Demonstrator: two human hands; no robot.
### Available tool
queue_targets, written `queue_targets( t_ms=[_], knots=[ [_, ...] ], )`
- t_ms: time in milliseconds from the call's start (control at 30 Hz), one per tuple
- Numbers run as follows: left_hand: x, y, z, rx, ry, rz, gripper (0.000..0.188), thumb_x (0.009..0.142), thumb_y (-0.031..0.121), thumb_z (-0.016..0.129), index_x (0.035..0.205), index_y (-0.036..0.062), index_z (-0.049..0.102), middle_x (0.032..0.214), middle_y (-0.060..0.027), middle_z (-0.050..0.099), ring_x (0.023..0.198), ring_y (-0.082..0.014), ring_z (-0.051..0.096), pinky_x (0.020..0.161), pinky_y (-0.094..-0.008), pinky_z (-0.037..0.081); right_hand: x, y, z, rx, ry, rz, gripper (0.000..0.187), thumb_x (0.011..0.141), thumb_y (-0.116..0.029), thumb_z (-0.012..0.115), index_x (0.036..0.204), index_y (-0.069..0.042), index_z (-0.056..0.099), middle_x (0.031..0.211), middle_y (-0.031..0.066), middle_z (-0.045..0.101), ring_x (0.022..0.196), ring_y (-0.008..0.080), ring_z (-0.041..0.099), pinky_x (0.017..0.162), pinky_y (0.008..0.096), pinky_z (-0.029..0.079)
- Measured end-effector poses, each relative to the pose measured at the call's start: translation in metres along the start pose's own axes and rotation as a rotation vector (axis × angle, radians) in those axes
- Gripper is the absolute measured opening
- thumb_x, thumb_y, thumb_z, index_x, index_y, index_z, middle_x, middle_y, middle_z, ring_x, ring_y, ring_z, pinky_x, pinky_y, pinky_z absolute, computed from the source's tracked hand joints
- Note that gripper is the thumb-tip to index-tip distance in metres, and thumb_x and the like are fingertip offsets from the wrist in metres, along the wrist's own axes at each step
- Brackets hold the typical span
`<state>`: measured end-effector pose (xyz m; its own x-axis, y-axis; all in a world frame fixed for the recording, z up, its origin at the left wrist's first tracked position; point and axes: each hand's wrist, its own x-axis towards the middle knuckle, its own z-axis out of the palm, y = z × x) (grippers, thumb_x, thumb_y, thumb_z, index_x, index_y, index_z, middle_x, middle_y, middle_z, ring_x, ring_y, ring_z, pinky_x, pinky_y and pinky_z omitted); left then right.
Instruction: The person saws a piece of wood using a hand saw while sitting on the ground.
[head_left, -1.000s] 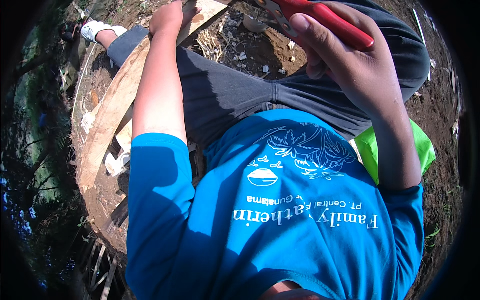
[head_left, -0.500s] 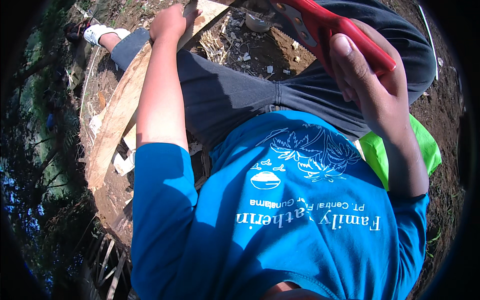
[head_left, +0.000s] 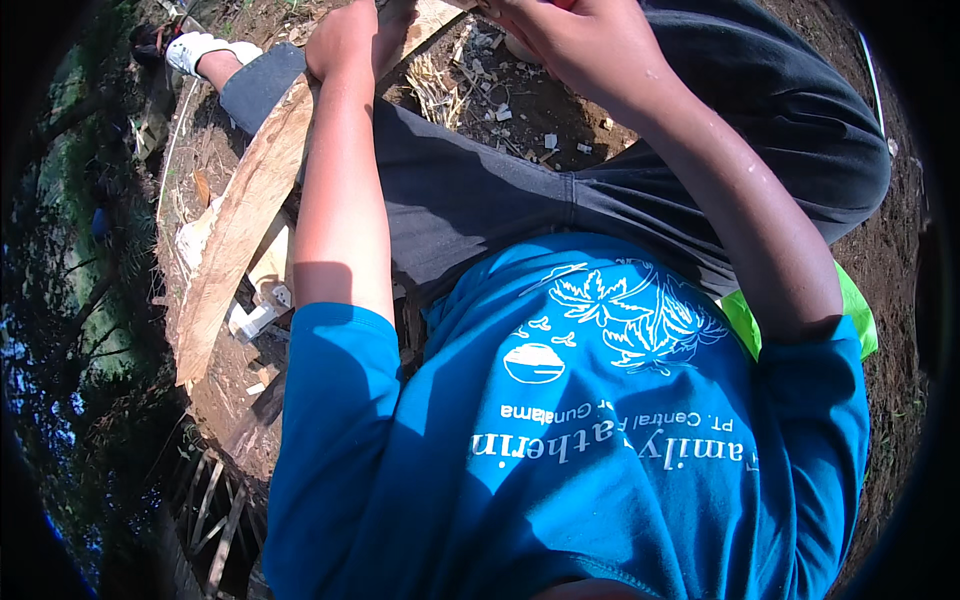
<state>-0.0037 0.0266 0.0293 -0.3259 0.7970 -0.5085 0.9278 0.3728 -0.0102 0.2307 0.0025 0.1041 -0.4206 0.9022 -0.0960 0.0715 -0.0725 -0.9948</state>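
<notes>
My left hand (head_left: 345,35) presses closed on the wooden plank (head_left: 245,215), which runs from that grip toward my hip; right hand (head_left: 560,35), grip unclear, hovers beside it. Wood chips (head_left: 500,110) suggest cutting partly done.

The left hand (head_left: 345,35) rests closed on a long pale wooden plank (head_left: 235,235) lying over bare soil (head_left: 520,100). The right hand (head_left: 560,40) is raised near the top edge, its grip hidden.
</notes>
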Motion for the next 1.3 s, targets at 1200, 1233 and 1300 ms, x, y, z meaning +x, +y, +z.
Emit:
queue_targets(
  t_ms=[1200,1233,1300],
  knots=[
    [-0.023,0.008,0.043,-0.008,0.494,0.139,0.031,0.092,0.038,0.067,0.096,0.0086,0.076,0.089,-0.0179,0.075,0.087,-0.0380,0.073,0.077,-0.0497,0.057,0.020,0.038,0.020,0.017,0.074,0.278,0.033,0.102,-0.033,0.068,0.120,-0.006,0.073,0.067,-0.0065,0.055,0.054,0.0042,0.047,0.049,0.0246,0.036],
    [-0.032,0.010,0.033,-0.002,0.448,0.161,0.032,0.093,0.038,0.065,0.096,0.0085,0.076,0.089,-0.0177,0.075,0.087,-0.0380,0.073,0.077,-0.0499,0.057,0.025,0.018,0.014,0.083,-0.017,0.315,0.034,0.102,-0.034,0.067,0.122,-0.007,0.073,0.067,-0.0063,0.056,0.054,0.0043,0.046,0.048,0.0245,0.035],
    [-0.031,0.016,0.031,-0.043,0.474,0.191,0.034,0.094,0.040,0.064,0.096,0.0083,0.076,0.088,-0.0179,0.075,0.087,-0.0381,0.073,0.077,-0.0499,0.057,0.036,0.003,0.008,0.088,-0.014,0.351,0.035,0.102,-0.034,0.067,0.126,-0.009,0.073,0.066,-0.0054,0.057,0.051,0.0048,0.045,0.046,0.0245,0.033]
  ],
)
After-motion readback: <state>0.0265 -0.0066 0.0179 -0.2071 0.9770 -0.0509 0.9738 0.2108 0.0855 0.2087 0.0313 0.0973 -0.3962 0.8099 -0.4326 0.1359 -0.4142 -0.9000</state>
